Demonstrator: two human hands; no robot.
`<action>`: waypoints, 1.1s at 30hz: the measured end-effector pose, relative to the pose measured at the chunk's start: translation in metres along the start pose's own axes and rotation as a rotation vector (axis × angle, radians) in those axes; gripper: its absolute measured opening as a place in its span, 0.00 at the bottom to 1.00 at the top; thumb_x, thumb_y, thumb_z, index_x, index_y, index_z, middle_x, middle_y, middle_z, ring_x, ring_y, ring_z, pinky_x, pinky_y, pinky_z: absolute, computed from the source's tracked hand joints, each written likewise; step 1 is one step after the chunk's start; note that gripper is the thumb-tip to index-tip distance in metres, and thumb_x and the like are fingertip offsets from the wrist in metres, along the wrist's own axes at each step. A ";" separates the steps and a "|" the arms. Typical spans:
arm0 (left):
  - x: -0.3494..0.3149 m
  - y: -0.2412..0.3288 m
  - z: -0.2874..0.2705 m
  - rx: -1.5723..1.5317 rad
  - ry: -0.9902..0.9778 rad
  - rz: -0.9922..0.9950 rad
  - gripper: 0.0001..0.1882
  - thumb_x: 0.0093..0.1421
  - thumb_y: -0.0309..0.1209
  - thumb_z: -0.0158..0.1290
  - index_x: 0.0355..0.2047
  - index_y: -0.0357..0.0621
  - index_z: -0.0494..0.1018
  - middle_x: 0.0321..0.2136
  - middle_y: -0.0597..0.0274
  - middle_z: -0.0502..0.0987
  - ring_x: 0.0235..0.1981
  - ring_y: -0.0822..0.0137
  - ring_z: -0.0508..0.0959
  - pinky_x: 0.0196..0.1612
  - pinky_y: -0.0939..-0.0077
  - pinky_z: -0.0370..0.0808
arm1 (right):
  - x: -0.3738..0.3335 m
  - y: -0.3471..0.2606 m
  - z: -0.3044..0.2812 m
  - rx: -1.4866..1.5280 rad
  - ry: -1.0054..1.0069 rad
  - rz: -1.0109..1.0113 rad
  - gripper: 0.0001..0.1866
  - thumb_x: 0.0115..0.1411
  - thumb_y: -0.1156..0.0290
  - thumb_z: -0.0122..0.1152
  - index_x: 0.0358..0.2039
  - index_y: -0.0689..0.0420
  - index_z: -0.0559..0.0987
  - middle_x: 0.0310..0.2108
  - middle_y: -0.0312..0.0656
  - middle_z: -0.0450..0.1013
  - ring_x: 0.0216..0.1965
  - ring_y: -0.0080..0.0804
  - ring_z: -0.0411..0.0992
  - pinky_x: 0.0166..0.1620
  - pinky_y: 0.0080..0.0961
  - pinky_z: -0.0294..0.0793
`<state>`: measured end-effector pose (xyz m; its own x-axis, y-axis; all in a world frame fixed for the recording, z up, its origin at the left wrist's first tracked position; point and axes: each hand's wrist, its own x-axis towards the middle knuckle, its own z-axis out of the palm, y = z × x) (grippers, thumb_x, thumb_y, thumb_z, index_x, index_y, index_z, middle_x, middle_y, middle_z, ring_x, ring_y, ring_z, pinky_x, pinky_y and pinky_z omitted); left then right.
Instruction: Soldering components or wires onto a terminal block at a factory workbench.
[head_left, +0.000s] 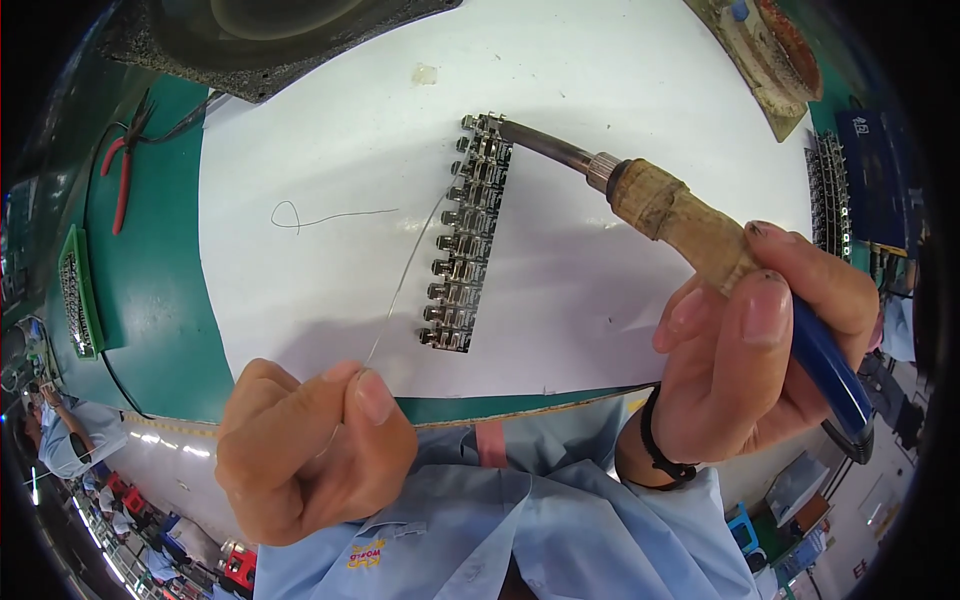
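A strip of small metal connectors [462,255] lies lengthwise on a white paper sheet [580,290]. My right hand [750,350] grips a soldering iron [690,215] by its blue handle, whose front is wrapped in tan tape. The iron's tip touches or hovers just over the strip's far end; I cannot tell which. Between thumb and forefinger, my left hand [315,440] pinches a thin solder wire [405,270]. That wire slants up to the strip's left side, its far end near the upper connectors.
A loose curled wire [335,216] lies on the paper. Red-handled pliers [122,170] and a green-edged board [78,290] are at left on the green mat [160,320]. A dark fan-like object [270,30] stands at the back; a crusted holder [765,60] is back right. More strips [830,195] lie at right.
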<state>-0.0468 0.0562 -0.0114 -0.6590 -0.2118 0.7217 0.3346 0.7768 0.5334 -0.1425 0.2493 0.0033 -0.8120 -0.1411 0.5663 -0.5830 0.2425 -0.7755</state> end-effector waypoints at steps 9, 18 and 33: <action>0.000 0.003 0.002 -0.017 0.001 -0.028 0.11 0.39 0.13 0.60 0.23 0.32 0.70 0.17 0.62 0.71 0.08 0.79 0.52 0.13 0.81 0.45 | -0.001 0.001 0.000 0.041 -0.020 0.027 0.11 0.61 0.72 0.48 0.38 0.69 0.70 0.20 0.46 0.69 0.13 0.19 0.65 0.16 0.13 0.65; -0.001 0.006 0.000 0.024 -0.023 -0.076 0.12 0.38 0.13 0.61 0.24 0.31 0.70 0.17 0.60 0.72 0.09 0.78 0.53 0.13 0.81 0.45 | -0.001 0.000 0.002 0.001 -0.005 0.015 0.12 0.59 0.71 0.49 0.38 0.69 0.70 0.18 0.45 0.68 0.12 0.20 0.63 0.17 0.14 0.63; -0.008 0.012 0.005 0.049 0.186 -0.130 0.12 0.46 0.18 0.62 0.22 0.33 0.66 0.14 0.63 0.69 0.10 0.80 0.52 0.15 0.81 0.46 | 0.004 -0.004 0.000 0.043 -0.110 -0.048 0.13 0.57 0.72 0.51 0.36 0.70 0.71 0.23 0.46 0.69 0.12 0.21 0.62 0.17 0.15 0.62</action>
<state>-0.0409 0.0695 -0.0128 -0.5577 -0.4138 0.7195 0.2187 0.7630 0.6083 -0.1435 0.2475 0.0087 -0.7799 -0.2570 0.5708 -0.6200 0.1918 -0.7608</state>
